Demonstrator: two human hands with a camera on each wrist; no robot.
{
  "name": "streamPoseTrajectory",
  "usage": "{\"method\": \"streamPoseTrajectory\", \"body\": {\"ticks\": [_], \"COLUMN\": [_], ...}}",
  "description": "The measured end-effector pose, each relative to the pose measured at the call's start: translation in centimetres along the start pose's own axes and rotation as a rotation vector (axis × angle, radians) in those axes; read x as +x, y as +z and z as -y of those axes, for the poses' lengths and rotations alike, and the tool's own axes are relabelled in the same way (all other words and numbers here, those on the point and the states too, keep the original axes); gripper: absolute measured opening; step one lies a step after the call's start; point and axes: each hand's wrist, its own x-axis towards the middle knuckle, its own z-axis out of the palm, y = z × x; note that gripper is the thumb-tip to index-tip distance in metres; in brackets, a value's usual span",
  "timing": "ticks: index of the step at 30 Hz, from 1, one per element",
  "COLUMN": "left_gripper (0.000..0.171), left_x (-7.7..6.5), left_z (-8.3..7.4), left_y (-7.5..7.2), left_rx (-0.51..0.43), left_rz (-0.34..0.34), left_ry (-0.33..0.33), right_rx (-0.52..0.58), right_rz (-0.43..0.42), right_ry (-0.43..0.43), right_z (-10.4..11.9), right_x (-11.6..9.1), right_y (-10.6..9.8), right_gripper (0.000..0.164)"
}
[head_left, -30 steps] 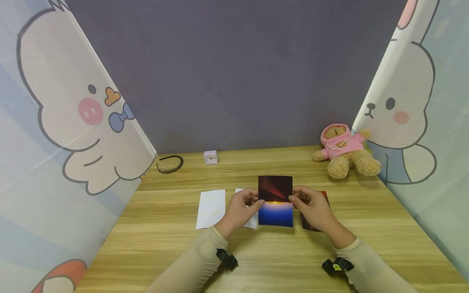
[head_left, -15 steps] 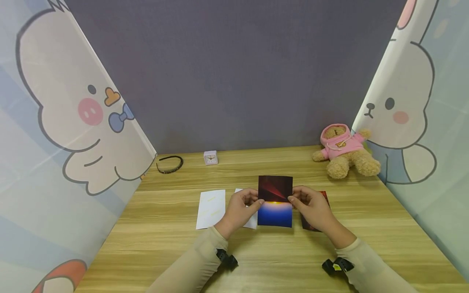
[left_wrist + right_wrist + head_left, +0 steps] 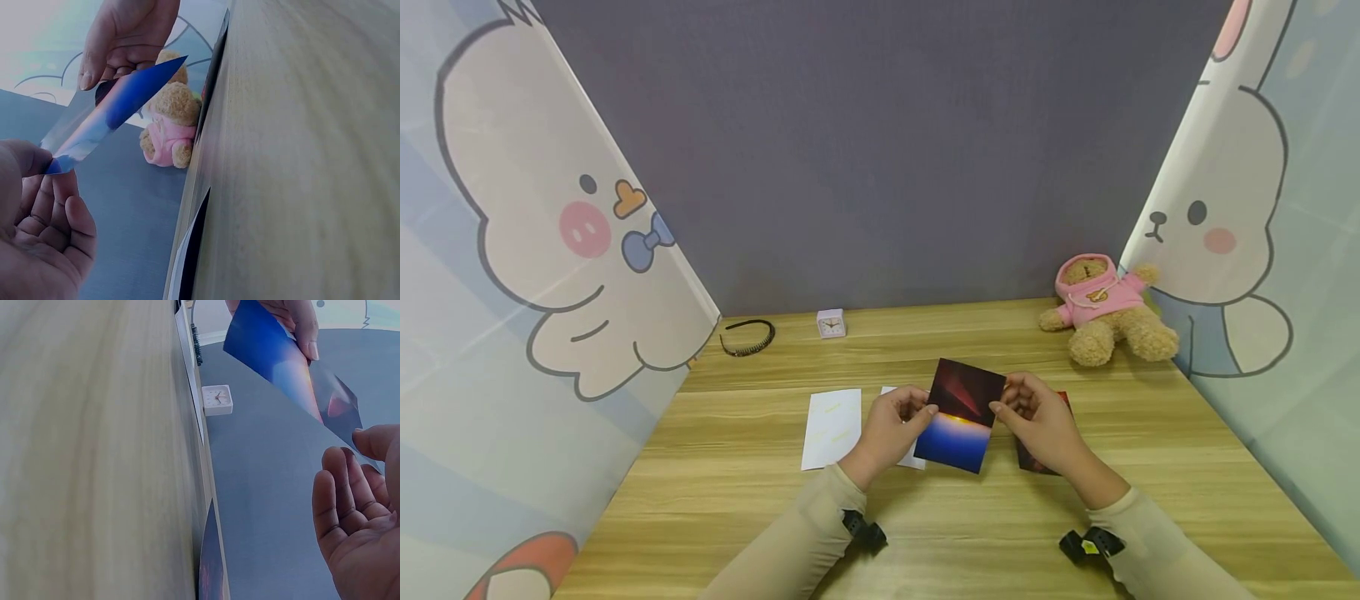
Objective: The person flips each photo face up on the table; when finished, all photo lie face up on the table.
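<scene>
A glossy photo print (image 3: 960,417), dark red on top and blue below with a bright band between, is held up over the table, tilted clockwise. My left hand (image 3: 891,429) pinches its left edge between thumb and fingers. At the opposite edge my right hand (image 3: 1037,423) pinches it near the upper right corner. The left wrist view shows the print (image 3: 119,112) bowed slightly between both hands. Behind my left hand lies a white sheet (image 3: 912,457), partly covered. A dark red print (image 3: 1037,463) lies partly hidden under my right hand.
Another white sheet (image 3: 832,429) with faint yellow marks lies to the left on the wooden table (image 3: 955,533). Along the back are a black headband (image 3: 749,337), a small clock (image 3: 831,323) and a teddy bear (image 3: 1108,312) in a pink hoodie. A grey partition (image 3: 880,150) stands behind.
The photo print has turned clockwise from upright to a slant, its lower end swinging left. My right hand has risen slightly at its fingertips; the left hand has hardly moved.
</scene>
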Motion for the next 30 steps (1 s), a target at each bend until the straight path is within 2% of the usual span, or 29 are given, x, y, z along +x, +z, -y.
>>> {"method": "streamPoseTrajectory", "body": {"ticks": [6,13,22,30], "left_gripper": [0.006,0.007,0.012,0.012], "left_x": [0.0,-0.1,-0.2,-0.2], "left_z": [0.1,-0.3,-0.5,-0.4], "left_y": [0.0,0.0,-0.1,-0.1], "left_rx": [0.022,0.028,0.034,0.056], "left_rz": [-0.007,0.039,0.098,0.097], "left_ry": [-0.014,-0.023,-0.025,-0.017], "right_rx": [-0.026,-0.020,-0.077,-0.096], "right_rz": [-0.014,-0.011,-0.002,0.005], "right_ry": [-0.015,-0.022,-0.031,-0.008], "right_z": [0.4,0.9,-0.1,0.0], "right_x": [0.1,0.2,0.0,-0.2], "right_y": [0.0,0.1,0.1,0.0], "right_gripper": [0.038,0.037,0.024,0.013]}}
